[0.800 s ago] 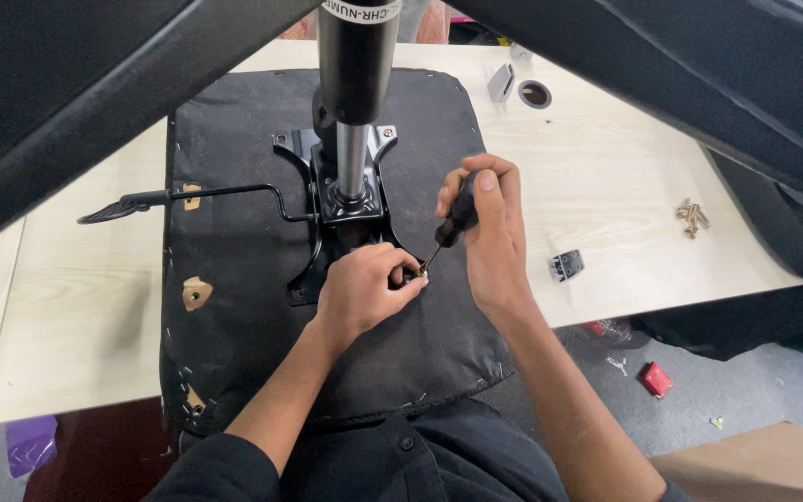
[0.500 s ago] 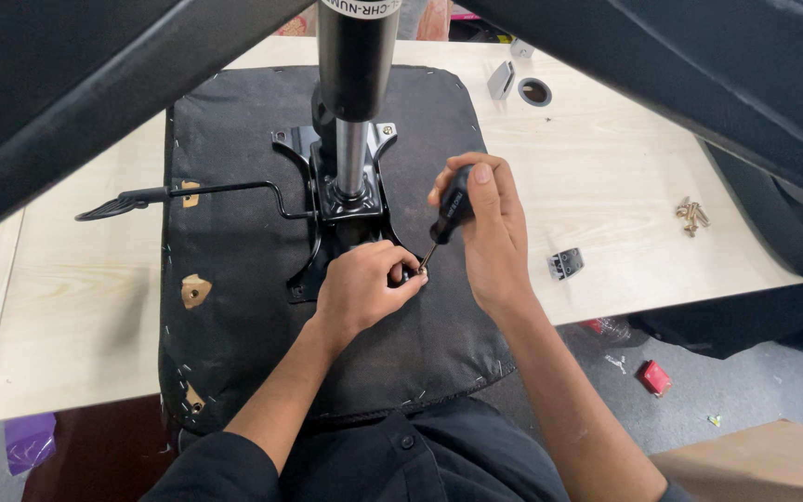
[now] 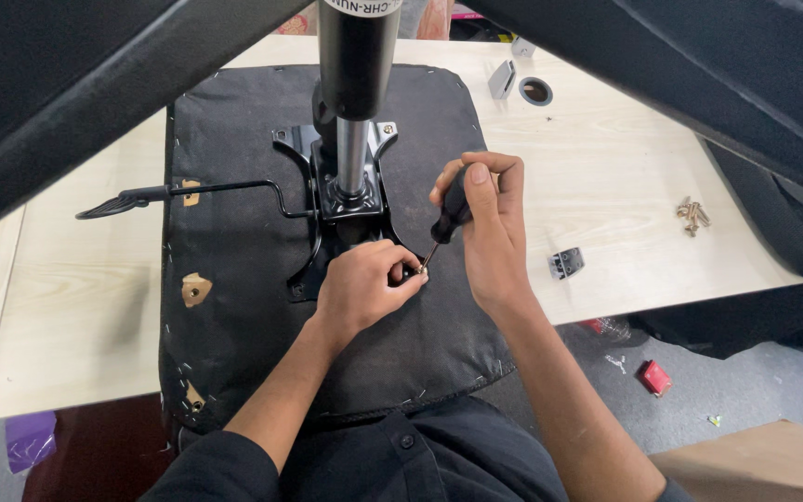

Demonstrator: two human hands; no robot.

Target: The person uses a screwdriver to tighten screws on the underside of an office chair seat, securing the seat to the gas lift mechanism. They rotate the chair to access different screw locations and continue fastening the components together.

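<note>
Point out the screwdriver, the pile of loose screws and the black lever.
screwdriver (image 3: 450, 212): head view, on its black handle in the right hand.
pile of loose screws (image 3: 692, 215): head view, middle of the heap on the table.
black lever (image 3: 111, 204): head view, its flat paddle end.

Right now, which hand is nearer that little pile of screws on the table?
Right. The right hand, gripping the screwdriver, is nearer the screws; the left hand lies farther away.

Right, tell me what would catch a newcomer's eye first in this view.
First, the upturned black seat cushion on the pale wooden table, with a metal column rising from its bracket at top centre. Just below it the right hand holds a black-handled screwdriver, tip down at the bracket's near corner, where the left hand pinches. A small pile of screws lies on the table to the right.
</note>
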